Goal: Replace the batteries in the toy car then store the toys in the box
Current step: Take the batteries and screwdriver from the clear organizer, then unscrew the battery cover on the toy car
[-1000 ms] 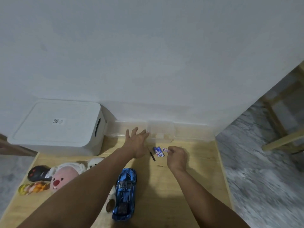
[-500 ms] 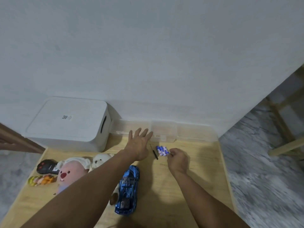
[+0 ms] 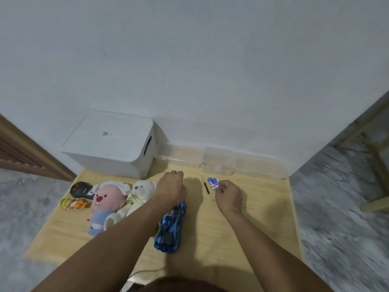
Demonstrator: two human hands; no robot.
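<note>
The blue toy car [image 3: 170, 226] lies underside up on the wooden table [image 3: 259, 218], a dark compartment showing near its close end. My left hand [image 3: 171, 188] hovers just beyond the car's far end, fingers curled into a fist with nothing visible in it. Several blue-and-white batteries [image 3: 213, 183] lie side by side near the back of the table. My right hand [image 3: 228, 194] has its curled fingertips on the rightmost battery. A thin black screwdriver [image 3: 207, 187] lies just left of the batteries. The white lidded box [image 3: 111, 144] stands at the back left.
A pink plush [image 3: 105, 201], a white bear [image 3: 141, 192], a black remote [image 3: 81, 190] and a small orange figurine [image 3: 72, 203] lie at the left. Clear plastic containers [image 3: 219, 161] line the wall. A wooden chair [image 3: 374, 165] stands off to the right.
My left hand drew back from the clear containers and its spread fingers curled into a fist. My right hand stayed at the batteries. The camera tilted down.
</note>
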